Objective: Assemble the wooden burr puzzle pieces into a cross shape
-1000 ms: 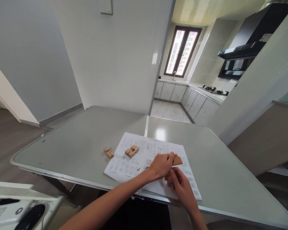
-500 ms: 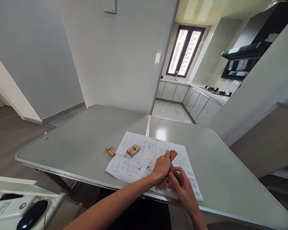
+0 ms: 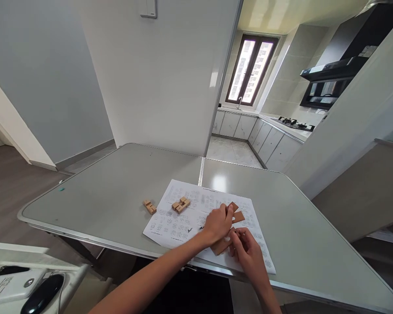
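My left hand point(image 3: 218, 223) is closed on a cluster of brown wooden puzzle pieces point(image 3: 236, 212) held just above a printed instruction sheet point(image 3: 190, 213). Close under it, my right hand point(image 3: 245, 245) pinches a longer wooden piece point(image 3: 221, 246) that sticks out to the left beneath the left hand. The two hands nearly touch. A small assembled group of light wooden blocks point(image 3: 180, 204) rests on the sheet's left part. Another little block piece point(image 3: 149, 206) lies on the grey table point(image 3: 111, 196) beside the sheet.
The folding table has a seam down its middle and a metal rim. At the lower left a white stand carries a power bank point(image 3: 6, 288) and a black mouse point(image 3: 41, 296). A white wall panel stands behind the table; a kitchen opens at the back right.
The wooden pieces have come apart: a long piece now shows low in my right hand, and the rest sits in my left. The hands have shifted slightly on the sheet.
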Available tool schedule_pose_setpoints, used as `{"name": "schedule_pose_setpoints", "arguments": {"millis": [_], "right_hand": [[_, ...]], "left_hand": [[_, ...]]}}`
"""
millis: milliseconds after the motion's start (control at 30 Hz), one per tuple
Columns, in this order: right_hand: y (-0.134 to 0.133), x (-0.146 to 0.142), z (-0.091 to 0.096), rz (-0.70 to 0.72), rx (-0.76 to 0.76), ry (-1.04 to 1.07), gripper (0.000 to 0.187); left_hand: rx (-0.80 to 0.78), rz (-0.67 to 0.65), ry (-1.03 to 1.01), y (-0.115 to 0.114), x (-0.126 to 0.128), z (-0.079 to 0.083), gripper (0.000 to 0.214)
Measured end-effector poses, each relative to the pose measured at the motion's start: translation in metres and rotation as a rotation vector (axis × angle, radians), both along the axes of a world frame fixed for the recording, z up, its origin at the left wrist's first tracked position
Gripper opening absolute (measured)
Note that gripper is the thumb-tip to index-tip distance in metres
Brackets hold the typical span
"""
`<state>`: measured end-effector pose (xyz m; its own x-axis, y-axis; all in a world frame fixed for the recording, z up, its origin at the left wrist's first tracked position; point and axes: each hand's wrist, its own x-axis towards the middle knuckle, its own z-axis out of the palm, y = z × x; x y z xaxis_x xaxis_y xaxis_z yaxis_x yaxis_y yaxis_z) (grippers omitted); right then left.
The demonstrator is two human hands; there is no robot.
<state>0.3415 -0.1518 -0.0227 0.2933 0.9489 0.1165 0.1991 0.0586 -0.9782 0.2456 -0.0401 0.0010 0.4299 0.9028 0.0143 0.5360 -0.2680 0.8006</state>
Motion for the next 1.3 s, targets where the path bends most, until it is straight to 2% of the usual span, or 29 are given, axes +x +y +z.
{"name": "schedule_pose_setpoints", "arguments": {"millis": [133, 267, 367, 500, 633, 767, 900, 1000, 1100, 1200, 1300], "right_hand": [[0.000, 0.002, -0.001, -0.060, 0.015, 0.075, 0.041], [-0.001, 0.002, 0.000, -0.086, -0.001, 0.139, 0.043], [0.000, 0.003, 0.000, -0.088, -0.015, 0.188, 0.043], [0.002, 0.004, -0.004, -0.110, -0.026, 0.270, 0.044], [0.003, 0.005, -0.005, -0.134, -0.022, 0.318, 0.044], [0.002, 0.003, -0.001, -0.145, -0.015, 0.317, 0.043], [0.001, 0.002, 0.000, -0.171, -0.018, 0.331, 0.044], [0.002, 0.003, -0.002, -0.188, -0.014, 0.345, 0.045], [0.002, 0.004, -0.004, -0.182, -0.002, 0.342, 0.045], [0.003, 0.005, -0.007, -0.157, -0.004, 0.345, 0.045], [0.003, 0.006, -0.010, -0.150, -0.020, 0.332, 0.045]], "left_hand": [[0.131, -0.086, 0.163, 0.006, -0.014, 0.004, 0.040], [0.195, -0.137, 0.260, 0.007, -0.018, 0.007, 0.031], [0.212, -0.142, 0.258, 0.010, -0.018, 0.008, 0.026], [0.184, -0.113, 0.141, 0.017, -0.026, 0.015, 0.025], [0.070, -0.083, -0.080, 0.016, -0.035, 0.024, 0.032], [-0.148, -0.132, -0.324, 0.000, -0.045, 0.030, 0.044], [-0.351, -0.192, -0.517, -0.018, -0.060, 0.031, 0.032], [-0.432, -0.235, -0.605, -0.028, -0.073, 0.029, 0.027], [-0.495, -0.262, -0.690, -0.035, -0.084, 0.024, 0.033], [-0.573, -0.237, -0.783, -0.040, -0.091, 0.017, 0.042], [-0.582, -0.193, -0.801, -0.042, -0.095, 0.009, 0.046]]}}
